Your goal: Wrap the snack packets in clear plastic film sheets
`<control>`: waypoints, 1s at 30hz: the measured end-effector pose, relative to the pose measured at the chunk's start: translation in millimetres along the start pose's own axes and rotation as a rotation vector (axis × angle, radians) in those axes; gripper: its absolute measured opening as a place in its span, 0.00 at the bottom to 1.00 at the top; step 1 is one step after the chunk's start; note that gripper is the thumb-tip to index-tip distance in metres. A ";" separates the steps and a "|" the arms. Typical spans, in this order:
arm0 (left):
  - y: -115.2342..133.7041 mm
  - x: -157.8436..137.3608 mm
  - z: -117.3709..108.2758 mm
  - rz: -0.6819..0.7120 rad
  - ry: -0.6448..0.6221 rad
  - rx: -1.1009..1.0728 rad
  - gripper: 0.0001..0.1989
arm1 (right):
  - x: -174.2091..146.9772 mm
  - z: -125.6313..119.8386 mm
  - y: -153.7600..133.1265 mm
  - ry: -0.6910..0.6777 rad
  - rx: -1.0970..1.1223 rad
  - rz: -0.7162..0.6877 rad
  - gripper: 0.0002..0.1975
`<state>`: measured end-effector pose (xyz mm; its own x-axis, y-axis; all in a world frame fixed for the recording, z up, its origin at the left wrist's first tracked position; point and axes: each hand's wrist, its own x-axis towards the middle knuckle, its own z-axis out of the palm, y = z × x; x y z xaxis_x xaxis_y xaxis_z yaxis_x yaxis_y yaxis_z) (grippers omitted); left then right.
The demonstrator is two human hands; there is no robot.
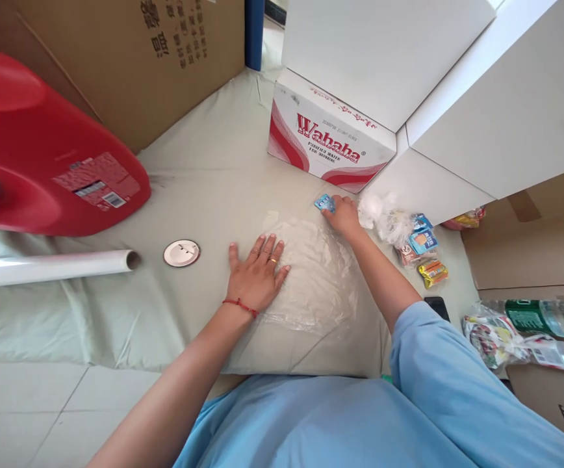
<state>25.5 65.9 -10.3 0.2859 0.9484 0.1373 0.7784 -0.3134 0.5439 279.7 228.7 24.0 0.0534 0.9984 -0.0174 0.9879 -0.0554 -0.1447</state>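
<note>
My left hand lies flat with its fingers spread on the left edge of a clear plastic bag, which is spread over the cloth-covered surface. Beyond the bag's far right corner, my right hand has its fingers closed on a small blue snack packet. To the right of that hand lie a crumpled clear plastic bag, more blue snack packets and a yellow-orange packet. Left of my left hand rests a round badge, its pin side facing up.
A white-and-red Wahaha carton stands at the back against white cabinets. On the left are a large red jug, a white tube and a cardboard box. Plastic bottles and a dark phone-like object lie at the right.
</note>
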 end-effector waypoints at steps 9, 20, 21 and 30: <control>4.3 -0.7 -6.8 -0.035 -0.151 0.252 0.34 | -69.6 -12.6 33.7 0.251 0.157 -0.067 0.19; 3.0 0.0 -6.0 -0.023 -0.126 0.258 0.32 | -129.8 -26.6 -11.1 0.049 0.757 -0.450 0.08; 3.2 -0.1 -6.2 -0.020 -0.122 0.259 0.32 | -131.8 -17.3 -14.7 -0.004 0.708 -0.461 0.09; 4.3 1.8 -8.3 -0.032 -0.126 0.248 0.31 | -166.6 21.4 -16.5 0.170 0.395 -0.365 0.12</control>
<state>24.8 66.6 -0.8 0.3140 0.9494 0.0103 0.8968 -0.3001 0.3250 251.4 63.0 8.1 -0.2263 0.9392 0.2583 0.8192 0.3270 -0.4711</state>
